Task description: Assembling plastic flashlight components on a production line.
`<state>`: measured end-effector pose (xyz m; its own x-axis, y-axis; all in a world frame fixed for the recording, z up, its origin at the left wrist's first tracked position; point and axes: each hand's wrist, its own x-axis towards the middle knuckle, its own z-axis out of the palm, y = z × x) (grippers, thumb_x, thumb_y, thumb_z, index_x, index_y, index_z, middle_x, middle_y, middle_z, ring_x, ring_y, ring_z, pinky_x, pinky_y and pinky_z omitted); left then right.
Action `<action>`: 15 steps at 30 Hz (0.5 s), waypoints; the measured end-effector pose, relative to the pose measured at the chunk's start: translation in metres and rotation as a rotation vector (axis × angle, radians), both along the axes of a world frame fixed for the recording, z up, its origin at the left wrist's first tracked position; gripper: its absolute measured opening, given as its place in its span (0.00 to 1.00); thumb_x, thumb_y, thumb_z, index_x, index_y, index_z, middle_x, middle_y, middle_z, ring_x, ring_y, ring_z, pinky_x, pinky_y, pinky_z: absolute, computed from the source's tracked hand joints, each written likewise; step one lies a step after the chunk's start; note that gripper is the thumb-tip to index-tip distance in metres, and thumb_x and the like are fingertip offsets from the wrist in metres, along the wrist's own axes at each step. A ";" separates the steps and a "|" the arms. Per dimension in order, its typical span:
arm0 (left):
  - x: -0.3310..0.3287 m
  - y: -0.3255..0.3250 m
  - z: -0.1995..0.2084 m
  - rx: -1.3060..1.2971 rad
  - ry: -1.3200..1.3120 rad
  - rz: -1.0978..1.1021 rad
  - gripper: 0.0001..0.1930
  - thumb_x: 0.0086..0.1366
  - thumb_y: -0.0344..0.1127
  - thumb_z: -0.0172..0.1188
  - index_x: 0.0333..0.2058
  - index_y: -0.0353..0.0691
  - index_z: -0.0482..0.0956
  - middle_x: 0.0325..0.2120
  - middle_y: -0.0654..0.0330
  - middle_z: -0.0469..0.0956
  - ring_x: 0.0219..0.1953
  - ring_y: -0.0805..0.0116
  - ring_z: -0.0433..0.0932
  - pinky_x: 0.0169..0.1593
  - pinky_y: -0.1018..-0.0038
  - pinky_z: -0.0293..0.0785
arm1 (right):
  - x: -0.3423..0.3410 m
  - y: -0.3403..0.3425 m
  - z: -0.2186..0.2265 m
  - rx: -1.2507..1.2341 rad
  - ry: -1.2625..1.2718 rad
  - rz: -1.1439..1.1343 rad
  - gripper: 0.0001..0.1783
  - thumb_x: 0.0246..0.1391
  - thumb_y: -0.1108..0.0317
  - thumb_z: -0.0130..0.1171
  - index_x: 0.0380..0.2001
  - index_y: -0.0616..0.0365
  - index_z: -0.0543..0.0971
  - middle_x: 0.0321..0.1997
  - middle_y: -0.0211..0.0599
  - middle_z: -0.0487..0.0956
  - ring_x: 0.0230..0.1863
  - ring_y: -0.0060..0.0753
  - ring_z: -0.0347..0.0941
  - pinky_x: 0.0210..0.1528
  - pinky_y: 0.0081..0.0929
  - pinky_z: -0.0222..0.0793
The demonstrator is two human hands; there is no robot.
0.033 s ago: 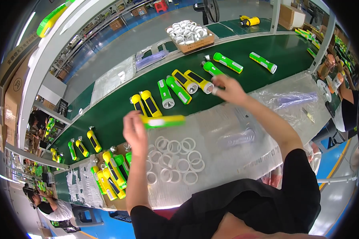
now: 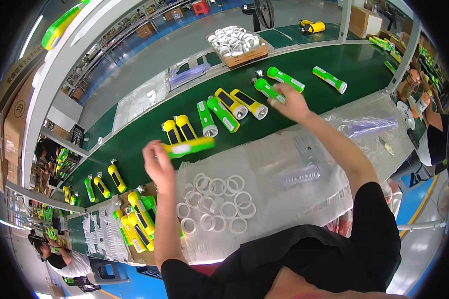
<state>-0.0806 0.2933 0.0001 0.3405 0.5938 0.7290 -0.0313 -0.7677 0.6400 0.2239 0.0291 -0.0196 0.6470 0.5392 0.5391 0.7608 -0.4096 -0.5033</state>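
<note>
Blurred by motion, a yellow-green flashlight (image 2: 189,147) is in my left hand (image 2: 158,165), held sideways above the near edge of the green conveyor belt (image 2: 139,154). My right hand (image 2: 293,103) reaches over the belt, its fingers closed around the near end of a green flashlight (image 2: 267,89). Left of that hand lie two yellow flashlights with dark panels (image 2: 249,103) and two green ones (image 2: 223,114). Two more yellow flashlights (image 2: 186,127) rest just beyond the held one. White rings (image 2: 217,205) are spread on the plastic-covered worktop (image 2: 274,214) between my arms.
A carton of white rings (image 2: 244,59) stands beyond the belt. Several flashlights (image 2: 140,219) are piled left of my left forearm. Clear plastic lenses or discs (image 2: 304,174) lie in a row on the worktop. Metal posts (image 2: 60,65) rise at left; co-workers sit at both sides.
My left hand has moved left and slightly nearer with its flashlight. My right hand has moved a little right and away from me, and its fingers have closed on the green flashlight's end.
</note>
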 end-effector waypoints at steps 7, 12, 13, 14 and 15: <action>0.000 0.131 -0.075 0.098 0.457 0.334 0.15 0.62 0.39 0.62 0.40 0.36 0.69 0.36 0.49 0.72 0.28 0.56 0.76 0.33 0.63 0.74 | 0.156 0.033 -0.022 -0.538 0.119 -0.377 0.47 0.44 0.53 0.68 0.65 0.53 0.59 0.59 0.48 0.69 0.60 0.48 0.67 0.59 0.41 0.69; 0.011 0.116 -0.066 0.126 0.852 0.136 0.15 0.60 0.39 0.63 0.38 0.35 0.72 0.37 0.49 0.74 0.39 0.47 0.76 0.43 0.60 0.74 | 0.161 0.037 -0.020 -0.650 0.111 -0.283 0.45 0.44 0.57 0.66 0.65 0.52 0.59 0.57 0.48 0.72 0.56 0.48 0.71 0.57 0.39 0.70; 0.018 0.106 -0.059 0.207 0.726 0.112 0.14 0.60 0.38 0.63 0.38 0.35 0.73 0.36 0.49 0.75 0.38 0.47 0.76 0.41 0.60 0.75 | 0.149 0.037 -0.012 -0.651 0.126 -0.348 0.44 0.44 0.58 0.64 0.64 0.52 0.59 0.55 0.48 0.73 0.55 0.48 0.72 0.56 0.39 0.70; 0.028 0.090 -0.047 0.288 0.592 0.082 0.13 0.59 0.36 0.64 0.38 0.36 0.75 0.36 0.49 0.76 0.37 0.47 0.77 0.40 0.59 0.75 | 0.139 0.030 -0.007 -0.655 0.125 -0.360 0.44 0.44 0.58 0.64 0.64 0.52 0.59 0.55 0.48 0.73 0.55 0.48 0.72 0.56 0.39 0.70; 0.038 0.073 -0.038 0.288 0.491 -0.010 0.14 0.60 0.36 0.64 0.40 0.35 0.76 0.36 0.48 0.78 0.35 0.49 0.77 0.39 0.64 0.75 | 0.130 0.024 -0.001 -0.598 0.092 -0.358 0.42 0.45 0.58 0.62 0.64 0.52 0.59 0.54 0.49 0.74 0.54 0.48 0.73 0.55 0.40 0.71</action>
